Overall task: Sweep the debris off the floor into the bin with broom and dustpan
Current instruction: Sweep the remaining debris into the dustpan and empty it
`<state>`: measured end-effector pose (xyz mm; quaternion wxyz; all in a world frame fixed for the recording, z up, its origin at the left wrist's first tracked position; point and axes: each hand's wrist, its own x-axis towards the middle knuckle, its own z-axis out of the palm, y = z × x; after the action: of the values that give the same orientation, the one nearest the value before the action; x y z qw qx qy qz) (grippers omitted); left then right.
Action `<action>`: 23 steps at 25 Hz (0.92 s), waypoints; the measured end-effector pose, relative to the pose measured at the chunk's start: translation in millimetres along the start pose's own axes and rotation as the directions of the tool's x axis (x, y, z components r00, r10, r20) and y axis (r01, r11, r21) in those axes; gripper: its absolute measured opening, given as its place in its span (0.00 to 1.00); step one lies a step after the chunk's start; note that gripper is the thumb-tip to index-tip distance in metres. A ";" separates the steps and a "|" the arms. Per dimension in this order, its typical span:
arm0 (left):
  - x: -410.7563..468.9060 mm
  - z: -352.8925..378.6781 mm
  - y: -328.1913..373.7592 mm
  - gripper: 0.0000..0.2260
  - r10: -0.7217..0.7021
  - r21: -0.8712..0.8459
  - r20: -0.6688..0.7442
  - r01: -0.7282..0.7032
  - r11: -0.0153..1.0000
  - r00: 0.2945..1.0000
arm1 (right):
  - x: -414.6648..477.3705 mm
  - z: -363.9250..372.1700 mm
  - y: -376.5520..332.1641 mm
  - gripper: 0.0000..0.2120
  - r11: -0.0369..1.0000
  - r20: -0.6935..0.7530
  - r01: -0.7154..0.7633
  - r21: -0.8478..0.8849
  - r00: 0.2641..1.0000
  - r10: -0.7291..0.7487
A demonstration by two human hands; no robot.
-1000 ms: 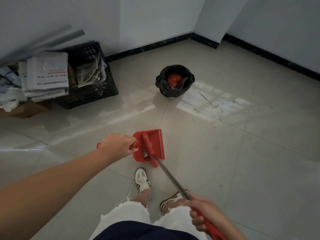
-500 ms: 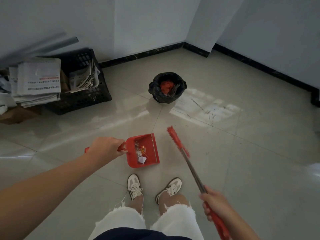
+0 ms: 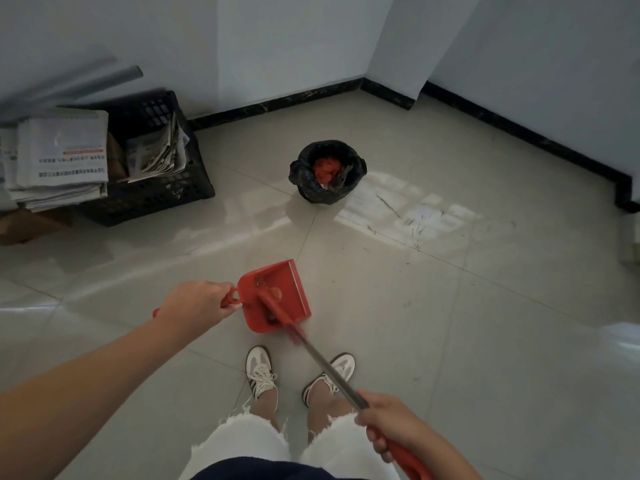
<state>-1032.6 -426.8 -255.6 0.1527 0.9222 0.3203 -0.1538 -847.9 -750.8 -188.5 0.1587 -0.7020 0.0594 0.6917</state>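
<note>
The red dustpan [image 3: 277, 292] is low over the tiled floor, its open edge turned to the right. The red head of the broom [image 3: 273, 306] lies across its tray, partly blurred. The black-lined bin [image 3: 327, 171] stands further away, holding red waste.

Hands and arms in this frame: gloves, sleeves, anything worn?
Both hands are bare: left hand, right hand. No gloves, and no rings, watch or bands visible. Both forearms are bare too, with no sleeve in view up to the frame edge.
</note>
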 end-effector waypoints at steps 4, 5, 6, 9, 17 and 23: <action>-4.0 1.9 -2.0 0.14 0.040 -0.013 0.031 -0.039 0.999 0.999 | -35.5 6.3 6.3 0.21 0.979 -0.002 0.068 0.192 0.998 -0.069; -5.2 2.2 -0.7 0.14 0.043 -0.005 0.029 -0.043 0.999 0.999 | -43.6 2.3 8.4 0.21 0.969 -0.019 0.085 0.232 0.996 -0.083; -6.0 -0.1 -0.6 0.13 0.039 0.001 0.025 -0.039 0.999 0.999 | -53.8 -1.2 7.4 0.21 0.961 -0.048 0.107 0.255 0.994 -0.098; -7.4 -6.5 -2.2 0.13 0.037 0.006 0.035 -0.037 0.999 0.999 | -85.1 -13.2 8.3 0.22 0.959 -0.144 0.236 0.157 0.966 -0.214; 2.2 -66.3 11.4 0.14 0.077 -0.113 -0.111 -0.089 0.990 0.991 | -63.5 -61.7 -6.6 0.09 0.890 -0.231 0.130 0.438 0.973 -0.029; -13.2 -143.6 59.6 0.16 0.043 -0.122 -0.414 -0.102 0.987 0.909 | -35.1 -128.0 -15.4 0.10 0.806 -0.238 0.090 0.585 0.969 0.065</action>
<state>-977.8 -424.0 -109.6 0.1526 0.9320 0.3208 0.0718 -722.5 -780.1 -152.5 0.3654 -0.6983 0.2863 0.5449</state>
